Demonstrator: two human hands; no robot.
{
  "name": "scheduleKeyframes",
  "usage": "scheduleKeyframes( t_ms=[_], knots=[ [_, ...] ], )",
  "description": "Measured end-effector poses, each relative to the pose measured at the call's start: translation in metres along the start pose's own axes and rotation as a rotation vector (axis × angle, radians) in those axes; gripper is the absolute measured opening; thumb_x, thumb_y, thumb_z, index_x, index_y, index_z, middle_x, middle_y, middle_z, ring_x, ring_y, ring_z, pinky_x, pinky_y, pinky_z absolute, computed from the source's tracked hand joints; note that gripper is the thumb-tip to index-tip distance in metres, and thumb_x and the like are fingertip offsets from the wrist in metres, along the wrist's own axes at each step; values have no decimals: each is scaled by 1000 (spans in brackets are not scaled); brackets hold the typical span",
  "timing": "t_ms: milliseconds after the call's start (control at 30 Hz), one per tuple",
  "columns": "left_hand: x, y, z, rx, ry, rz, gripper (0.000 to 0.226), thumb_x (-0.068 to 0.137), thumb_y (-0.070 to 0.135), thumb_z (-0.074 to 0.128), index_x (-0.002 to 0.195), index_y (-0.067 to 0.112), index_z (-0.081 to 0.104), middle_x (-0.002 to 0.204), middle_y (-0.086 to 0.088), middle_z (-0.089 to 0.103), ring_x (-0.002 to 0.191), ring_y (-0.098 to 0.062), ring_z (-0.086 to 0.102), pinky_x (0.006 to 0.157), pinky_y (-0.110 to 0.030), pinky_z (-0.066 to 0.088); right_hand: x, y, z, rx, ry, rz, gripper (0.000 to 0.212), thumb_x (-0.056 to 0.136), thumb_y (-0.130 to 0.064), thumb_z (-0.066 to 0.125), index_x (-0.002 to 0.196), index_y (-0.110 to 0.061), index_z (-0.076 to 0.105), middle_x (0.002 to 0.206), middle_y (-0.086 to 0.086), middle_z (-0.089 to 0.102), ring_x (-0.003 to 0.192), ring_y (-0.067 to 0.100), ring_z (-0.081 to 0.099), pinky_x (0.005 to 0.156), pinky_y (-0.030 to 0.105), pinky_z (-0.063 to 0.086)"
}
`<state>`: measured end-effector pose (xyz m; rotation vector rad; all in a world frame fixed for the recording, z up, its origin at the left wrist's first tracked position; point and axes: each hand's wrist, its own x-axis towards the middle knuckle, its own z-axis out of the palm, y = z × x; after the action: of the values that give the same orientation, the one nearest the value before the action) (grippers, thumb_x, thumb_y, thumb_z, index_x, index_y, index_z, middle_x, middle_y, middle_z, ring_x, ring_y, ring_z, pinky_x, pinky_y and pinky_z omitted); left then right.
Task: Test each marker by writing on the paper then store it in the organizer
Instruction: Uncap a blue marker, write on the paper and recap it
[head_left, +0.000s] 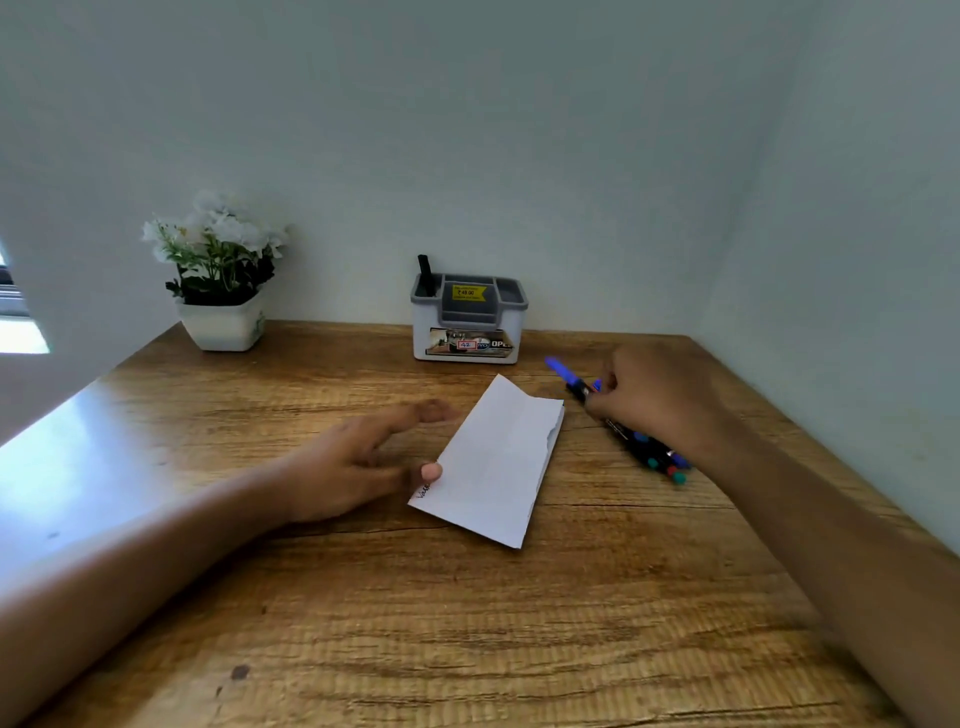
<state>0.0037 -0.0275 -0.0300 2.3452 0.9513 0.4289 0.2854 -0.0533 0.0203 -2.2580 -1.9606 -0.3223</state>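
Note:
A folded white paper (496, 462) lies in the middle of the wooden table (363, 623), with dark handwriting at its near left corner. My left hand (353, 462) rests flat beside it, thumb pressing the paper's left edge. My right hand (660, 397) is closed over a blue-capped marker (563, 371) whose cap points toward the organizer. Several more markers (652, 452) lie in a bunch under and behind that hand. The white and grey organizer (467, 319) stands at the back wall, one black marker (426, 275) upright in its left compartment.
A white pot of white flowers (221, 275) sits at the back left corner. Walls close the table at the back and right. A bright patch of light falls on the table's left side.

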Motion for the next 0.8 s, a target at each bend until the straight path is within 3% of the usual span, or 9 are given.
scheduleKeyframes(
  t_ms=[133, 233, 367, 500, 567, 700, 800],
  knots=[
    [1, 14, 2, -4, 304, 113, 49, 88, 59, 53, 133, 58, 33, 140, 37, 35, 128, 21, 30, 95, -10, 34, -18, -9, -28, 109, 163, -237, 16, 78, -42, 64, 79, -27, 58, 70, -11, 55, 67, 11, 52, 52, 23, 31],
    [0, 26, 2, -74, 436, 183, 54, 88, 56, 51, 139, 45, 39, 141, 28, 45, 130, 10, 40, 102, -20, 38, -37, -26, -33, 142, 175, -463, 14, 82, -40, 61, 83, -28, 54, 73, -13, 56, 68, 10, 53, 56, 25, 39],
    [-4, 37, -1, -9, 473, 112, 32, 90, 46, 53, 120, 39, 62, 109, 22, 68, 95, 5, 63, 76, -20, 47, -43, -33, -25, 287, 242, -563, 18, 81, -40, 55, 85, -23, 58, 74, -5, 66, 66, 15, 62, 59, 35, 51],
    [-4, 34, -1, -21, 481, 51, 22, 88, 32, 66, 109, 38, 69, 74, 21, 67, 63, 0, 57, 59, -24, 45, -42, -37, -16, 284, 343, -608, 15, 83, -32, 55, 92, -21, 58, 80, -5, 65, 65, 14, 59, 54, 33, 50],
    [-3, 34, -1, -50, 497, 32, 20, 85, 30, 70, 102, 42, 70, 71, 27, 66, 62, 0, 58, 59, -25, 47, -44, -45, -8, 223, 383, -640, 15, 85, -27, 57, 98, -19, 59, 86, -3, 66, 69, 13, 59, 55, 27, 48],
    [-4, 38, 1, -39, 504, 52, 19, 81, 30, 73, 97, 39, 70, 68, 38, 62, 63, 10, 58, 58, -7, 40, -47, -58, 3, 254, 394, -651, 18, 87, -30, 51, 95, -16, 61, 85, -1, 65, 71, 15, 60, 54, 29, 50],
    [-5, 41, -1, -36, 497, 59, 18, 75, 40, 70, 93, 38, 71, 70, 36, 64, 62, 11, 59, 57, -4, 40, -47, -57, 4, 274, 397, -655, 24, 90, -35, 45, 95, -19, 62, 83, -4, 64, 65, 11, 58, 49, 28, 49]
  ],
)
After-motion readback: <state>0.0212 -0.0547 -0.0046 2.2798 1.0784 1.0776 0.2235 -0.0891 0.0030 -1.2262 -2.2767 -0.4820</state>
